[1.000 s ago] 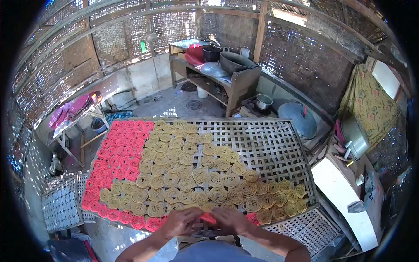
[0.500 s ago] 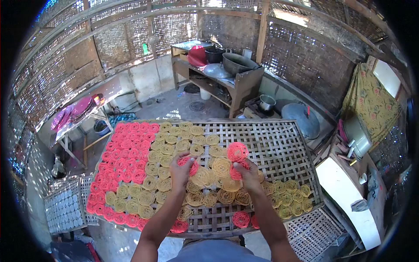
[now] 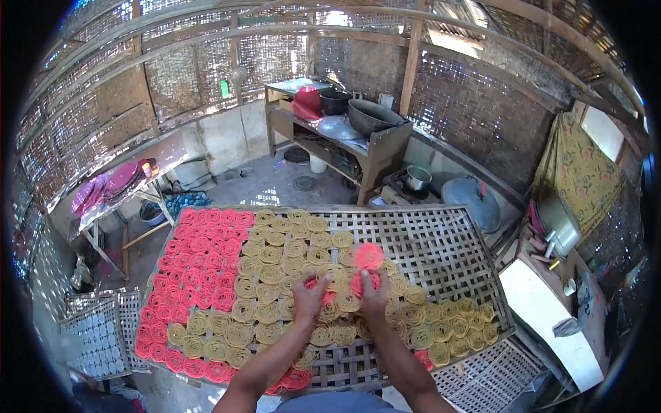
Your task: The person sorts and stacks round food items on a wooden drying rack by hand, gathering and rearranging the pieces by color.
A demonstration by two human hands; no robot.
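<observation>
My left hand (image 3: 309, 297) is closed on a pink coiled cracker (image 3: 328, 297), a lacy round of thin strands, mostly covered by the fingers. Close beside it, my right hand (image 3: 374, 294) grips pink coiled crackers; one (image 3: 370, 256) stands out above the fingers and another shows at the thumb. A yellow coiled cracker (image 3: 337, 278) appears between the hands; I cannot tell whether it is held or lies on the rack. Both hands are above a woven bamboo rack (image 3: 427, 237). Rows of pink crackers (image 3: 206, 258) cover its left part, with yellow crackers (image 3: 272, 275) through the middle and lower right.
Behind the rack is a wooden bench (image 3: 372, 155) with a large pot (image 3: 372, 117). A round metal lid (image 3: 471, 205) leans at the right, near a white board (image 3: 551, 320). More racks (image 3: 96, 337) stand lower left. Pink items lie on a side table (image 3: 93, 219).
My hands have come closer together, the left moving right and the right slightly left and down. The pink crackers remain in them. The camera view has tilted, so the rack sits lower.
</observation>
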